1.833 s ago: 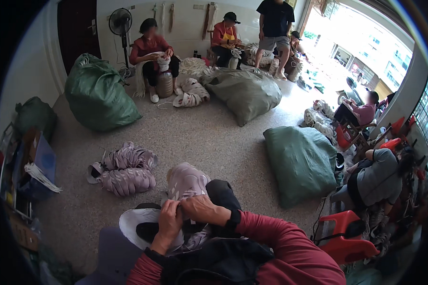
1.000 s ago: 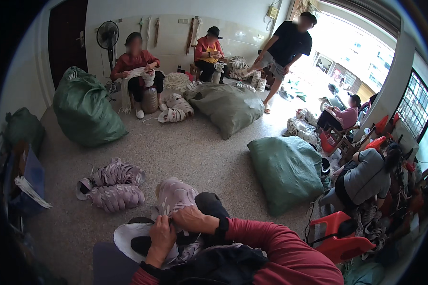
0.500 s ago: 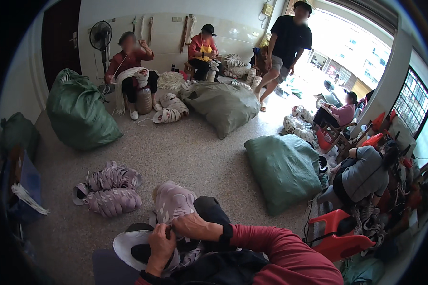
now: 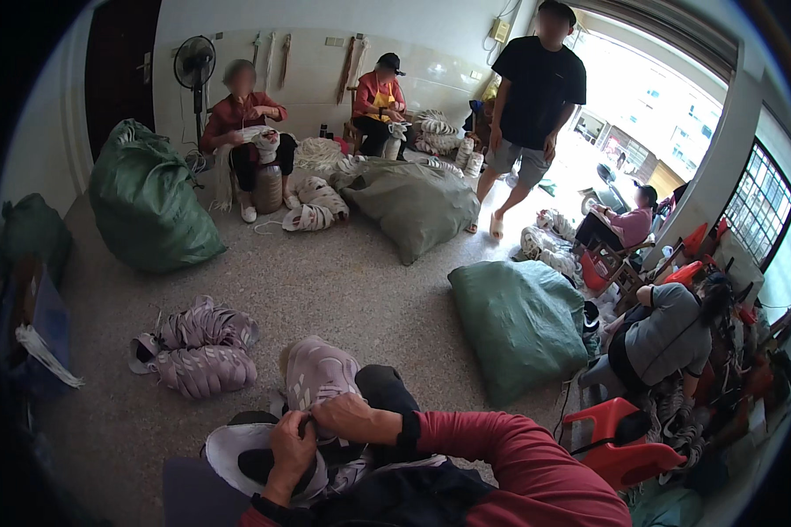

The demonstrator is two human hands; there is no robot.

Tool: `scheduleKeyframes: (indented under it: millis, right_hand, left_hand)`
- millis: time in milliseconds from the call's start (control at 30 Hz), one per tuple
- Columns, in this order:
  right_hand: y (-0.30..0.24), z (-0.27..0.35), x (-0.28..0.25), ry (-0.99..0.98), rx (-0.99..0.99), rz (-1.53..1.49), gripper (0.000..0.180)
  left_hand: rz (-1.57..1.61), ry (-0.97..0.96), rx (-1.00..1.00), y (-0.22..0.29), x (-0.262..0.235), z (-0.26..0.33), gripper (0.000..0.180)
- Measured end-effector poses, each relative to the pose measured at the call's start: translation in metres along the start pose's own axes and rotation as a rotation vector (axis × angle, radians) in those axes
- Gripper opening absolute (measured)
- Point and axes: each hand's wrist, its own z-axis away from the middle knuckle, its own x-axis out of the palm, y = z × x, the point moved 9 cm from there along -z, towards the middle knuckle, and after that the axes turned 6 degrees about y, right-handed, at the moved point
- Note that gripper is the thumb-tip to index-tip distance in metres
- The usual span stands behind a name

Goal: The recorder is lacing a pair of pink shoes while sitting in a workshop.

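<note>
Bulging green sack (image 4: pixel 518 329) beyond hands (image 4: pixel 292 448) (image 4: pixel 350 416)

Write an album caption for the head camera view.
Left hand and right hand meet at a mauve shoe upper; mauve bundles lie on the speckled floor.

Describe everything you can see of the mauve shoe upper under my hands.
The mauve shoe upper looks like soft, matte fabric or suede, with pale patches on its side and a tan edge at its far left. Its rounded far end points away from your body. Your left hand and right hand meet over its nearer part, hiding details there. A dark trouser knee lies just right of it; whether they touch is unclear.
</note>
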Motion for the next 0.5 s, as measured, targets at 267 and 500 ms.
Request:
scheduleKeyframes:
  millis: [267, 500]
  right_hand:
    - [0.007, 0.050, -0.032, -0.202, 0.050, -0.422, 0.018]
    - [0.021, 0.030, -0.014, 0.007, 0.580, -1.573, 0.033]
  left_hand:
    - [-0.077, 0.013, 0.003, -0.006, 0.000, 0.002, 0.009]
    - [-0.105, 0.006, 0.088, 0.014, 0.002, 0.001, 0.010]
